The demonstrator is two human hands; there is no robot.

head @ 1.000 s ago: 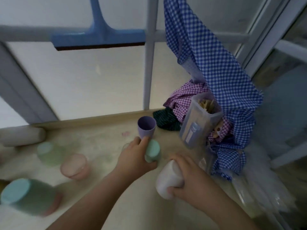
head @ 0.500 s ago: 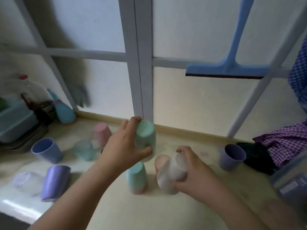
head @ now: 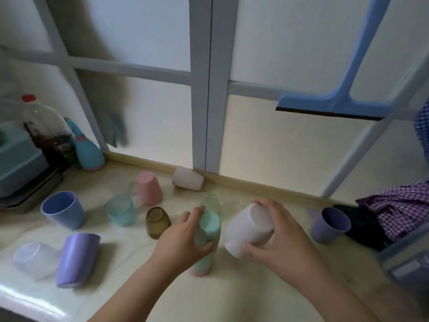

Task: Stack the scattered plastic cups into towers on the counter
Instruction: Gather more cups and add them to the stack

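Head view. Left hand [head: 183,238] curled round a mint-green cup [head: 207,228], upside down, now lowered onto the short tower [head: 202,263] of upturned cups on the counter [head: 243,287]; half a second ago held up in the air above that tower. Pink bottom cup of the tower just visible under the hand. Some motion blur around the green cup, so exact seating hard to tell.

Right hand [head: 276,231] clasping a white cup [head: 249,228], tilted, its base toward the camera, thumb below and fingers over the top; much the same grasp as before, just beside the tower on its right.

Scattered on the counter: brown clear cup [head: 156,223] on its side near the left hand, teal clear cup [head: 120,210], pink cup [head: 148,191] upside down, white cup on its side [head: 188,181] against the window ledge, blue cup [head: 62,212] upright, lilac cup [head: 77,259] tipped over, clear cup [head: 34,260] beside it, purple cup [head: 330,225] upright at the right. Camera dipped slightly lower than before, more of the counter showing.

Behind: blue squeegee [head: 332,105] on the window frame, checked cloth [head: 399,208] at the right, bottle with red cap [head: 44,122] at the left.
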